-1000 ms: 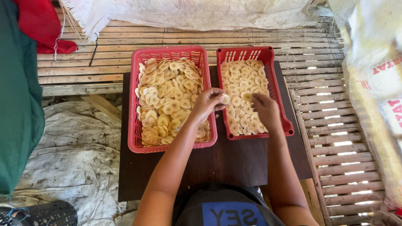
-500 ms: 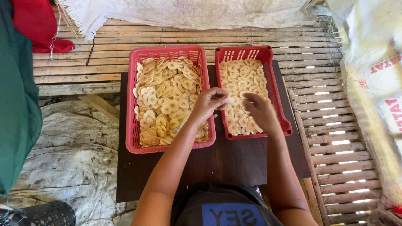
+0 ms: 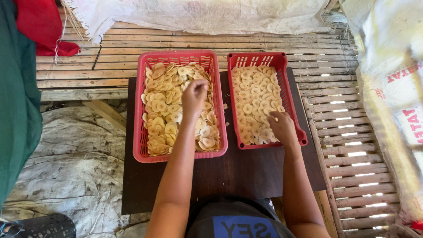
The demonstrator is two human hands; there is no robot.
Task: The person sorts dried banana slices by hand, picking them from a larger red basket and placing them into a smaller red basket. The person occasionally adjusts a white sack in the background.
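Note:
Two red plastic baskets sit side by side on a dark wooden table [image 3: 233, 172]. The larger left basket [image 3: 137, 132] is heaped with pale yellow banana slices [image 3: 163, 105]. The narrower right basket [image 3: 303, 140] holds a flatter layer of the same slices [image 3: 253, 97]. My left hand [image 3: 194, 97] is over the middle of the left basket, its fingers curled down and pinched into the pile. My right hand [image 3: 282, 128] rests palm down on the slices at the near right corner of the right basket, fingers spread.
The table stands against a slatted bamboo platform [image 3: 110, 66]. A white cloth [image 3: 198, 15] lies at the back and white sacks [image 3: 392, 88] at the right. A grey tarp [image 3: 66, 167] covers the ground at the left, beside green fabric [image 3: 15, 110] and red fabric [image 3: 42, 26].
My left hand has moved left from the gap between the baskets to the middle of the left basket. My right hand has slid toward the near right corner of the right basket.

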